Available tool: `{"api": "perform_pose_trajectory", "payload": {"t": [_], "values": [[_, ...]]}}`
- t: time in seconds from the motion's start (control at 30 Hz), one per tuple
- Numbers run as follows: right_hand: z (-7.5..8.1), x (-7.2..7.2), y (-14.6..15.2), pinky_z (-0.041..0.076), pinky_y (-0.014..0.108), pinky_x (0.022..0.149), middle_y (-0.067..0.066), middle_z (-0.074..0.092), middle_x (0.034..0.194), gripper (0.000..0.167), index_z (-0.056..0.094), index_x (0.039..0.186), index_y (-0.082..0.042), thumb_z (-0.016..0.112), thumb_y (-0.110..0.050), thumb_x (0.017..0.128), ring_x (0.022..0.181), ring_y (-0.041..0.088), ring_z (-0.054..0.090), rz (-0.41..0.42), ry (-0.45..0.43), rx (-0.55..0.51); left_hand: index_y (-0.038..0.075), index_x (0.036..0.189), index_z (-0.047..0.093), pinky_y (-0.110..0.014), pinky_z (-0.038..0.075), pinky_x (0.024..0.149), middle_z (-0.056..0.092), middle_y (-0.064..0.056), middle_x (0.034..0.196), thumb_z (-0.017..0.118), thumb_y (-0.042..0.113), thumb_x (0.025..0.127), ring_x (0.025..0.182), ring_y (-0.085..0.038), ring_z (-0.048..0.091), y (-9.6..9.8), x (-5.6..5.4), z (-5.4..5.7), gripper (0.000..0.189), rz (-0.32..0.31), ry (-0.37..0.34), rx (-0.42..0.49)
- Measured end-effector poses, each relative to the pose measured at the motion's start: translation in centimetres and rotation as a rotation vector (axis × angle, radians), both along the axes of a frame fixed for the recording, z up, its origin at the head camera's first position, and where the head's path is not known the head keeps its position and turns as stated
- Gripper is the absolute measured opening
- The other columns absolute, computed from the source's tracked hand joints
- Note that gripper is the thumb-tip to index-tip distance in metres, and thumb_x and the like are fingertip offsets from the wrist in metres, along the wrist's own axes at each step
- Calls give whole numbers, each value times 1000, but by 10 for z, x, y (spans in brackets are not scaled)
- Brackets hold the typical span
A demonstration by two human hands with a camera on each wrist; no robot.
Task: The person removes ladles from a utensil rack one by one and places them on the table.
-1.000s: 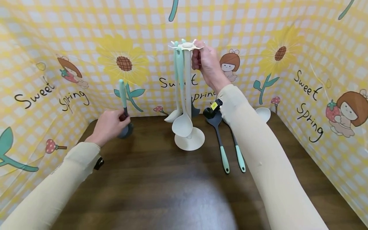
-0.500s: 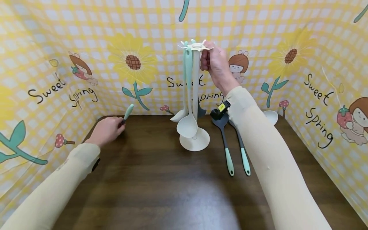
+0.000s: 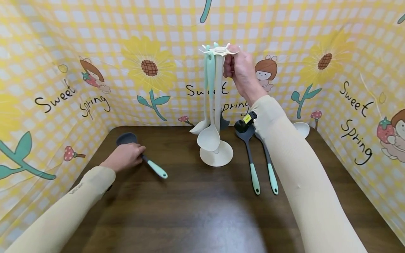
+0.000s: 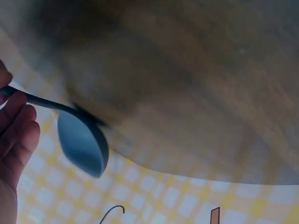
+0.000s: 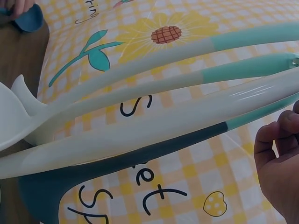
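My left hand [image 3: 124, 156] pinches a dark grey ladle [image 3: 127, 138] where its shaft meets the mint handle, at the left of the table. Its bowl points to the back left and its handle slants toward the front right. In the left wrist view, the ladle's bowl [image 4: 81, 142] is close over the wooden table. My right hand [image 3: 242, 72] grips the hooked top of a white utensil stand [image 3: 218, 95], fingers curled beneath a hook. On the stand hang a white ladle [image 3: 209, 138], another white utensil [image 3: 200, 127] and a dark utensil [image 5: 149, 151] behind the post.
Two dark utensils with mint handles [image 3: 255, 179] lie right of the stand, partly under my right forearm. A white spoon head [image 3: 301, 129] shows beyond that sleeve. Checked yellow cloth [image 3: 177, 70] walls the table [image 3: 177, 211] at the back and sides.
The ladle in my left hand has tipped from upright to lying over, its handle swinging down toward the front right. My right hand keeps its grip on the stand's top.
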State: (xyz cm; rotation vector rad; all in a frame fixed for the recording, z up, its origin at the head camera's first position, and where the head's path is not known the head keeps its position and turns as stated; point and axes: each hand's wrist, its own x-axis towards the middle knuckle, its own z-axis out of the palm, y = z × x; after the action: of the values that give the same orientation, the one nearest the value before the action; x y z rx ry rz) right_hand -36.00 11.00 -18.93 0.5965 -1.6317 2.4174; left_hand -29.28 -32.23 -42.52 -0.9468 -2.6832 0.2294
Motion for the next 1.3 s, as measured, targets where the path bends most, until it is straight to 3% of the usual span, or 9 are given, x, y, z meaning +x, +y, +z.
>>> {"api": "perform_pose_trajectory", "payload": {"t": [0.23,0.4,0.57,0.7,0.83,0.97,1.2,1.3], "values": [[-1,0,0,36,28,52,2,43,55,43,48,63,-8,53,-26,102,50,17,32,-9,-5,10,14,80,56,-42,50,52,56,-2,67,80,12,73,61,-20,58,1,5,-7,26,42,-48,-99],[-1,1,0,35,28,53,2,44,55,43,48,63,-9,53,-27,102,51,17,33,-11,-4,16,12,84,57,-42,49,50,57,-2,64,73,5,76,58,-19,57,2,8,-7,20,94,-96,-100],[-1,0,-1,36,28,53,3,45,55,43,49,63,-8,53,-25,102,50,17,33,-11,-12,6,14,87,60,-39,47,54,57,0,67,63,14,90,58,-15,52,4,11,-5,5,262,-276,31],[0,0,0,37,28,53,3,45,55,43,49,64,-7,52,-24,103,50,17,33,-8,-10,-1,13,85,58,-37,44,58,56,-1,69,59,32,97,59,-17,51,8,12,-3,22,400,-393,168],[0,1,1,37,28,53,3,45,55,43,49,64,-7,54,-25,102,50,17,33,-14,-26,8,9,89,59,-36,45,61,60,-5,77,62,32,95,64,-19,54,9,12,-1,24,483,-466,250],[0,2,3,36,28,54,3,45,55,42,50,64,-8,55,-26,102,51,17,33,-22,-36,18,6,91,59,-36,45,62,61,-8,81,64,26,92,67,-21,55,8,14,2,21,527,-508,305],[0,2,2,37,28,53,3,45,55,42,50,64,-7,54,-25,102,50,17,32,-9,-21,13,1,98,56,-32,50,50,62,-14,85,60,13,91,56,-19,60,-2,22,4,14,574,-587,431],[0,2,1,37,28,53,3,45,55,42,49,64,-7,54,-25,102,50,17,32,-3,-22,9,2,100,59,-34,49,53,63,-14,87,59,10,89,61,-19,60,-11,24,3,13,551,-547,409]]}}
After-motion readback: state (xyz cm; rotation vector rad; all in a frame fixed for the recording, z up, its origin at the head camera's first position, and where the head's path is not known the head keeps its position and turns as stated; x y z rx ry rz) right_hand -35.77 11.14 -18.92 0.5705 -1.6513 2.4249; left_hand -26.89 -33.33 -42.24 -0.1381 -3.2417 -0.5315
